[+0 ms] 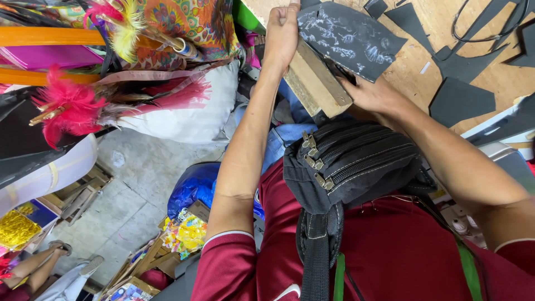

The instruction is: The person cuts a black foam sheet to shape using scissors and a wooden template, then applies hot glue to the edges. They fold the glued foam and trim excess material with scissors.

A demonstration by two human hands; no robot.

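Overhead, head camera looking straight down the person's chest. Left hand [281,30] at about 12 o'clock in view, fingers curled tight in a fist around the top end of a wooden block [315,83]. Block is pale, rectangular, tilted, its long side running from the fist down toward 4 o'clock. Right hand [373,95] just right of the block's lower end, palm down, fingers flat and pressed against a dark foam sheet [348,36]; thumb side touches the block. The sheet is charcoal grey with whitish scuffed markings, lying on the wooden tabletop [412,61] between 12 and 1 o'clock, partly under the block and the right hand's fingers.

Around it, at 1 to 3 o'clock: more dark foam offcuts [460,100] scattered on the same tabletop, well apart from the hands, and a loop of thin black cable [479,33] near the top edge.

Centre of view: black waist bag [345,161] with several zips, strapped over a maroon shirt [390,251], directly below the hands.

At 9 to 11 o'clock: pink feathers [67,106], yellow feathers [125,28], patterned cloth [189,22], a white cushion [195,111]. At 7 o'clock: a blue plastic bag [192,187], shiny yellow wrapping [186,234], bare concrete floor [128,184]. Another person's leg and sandal [42,259] at the lower left corner.
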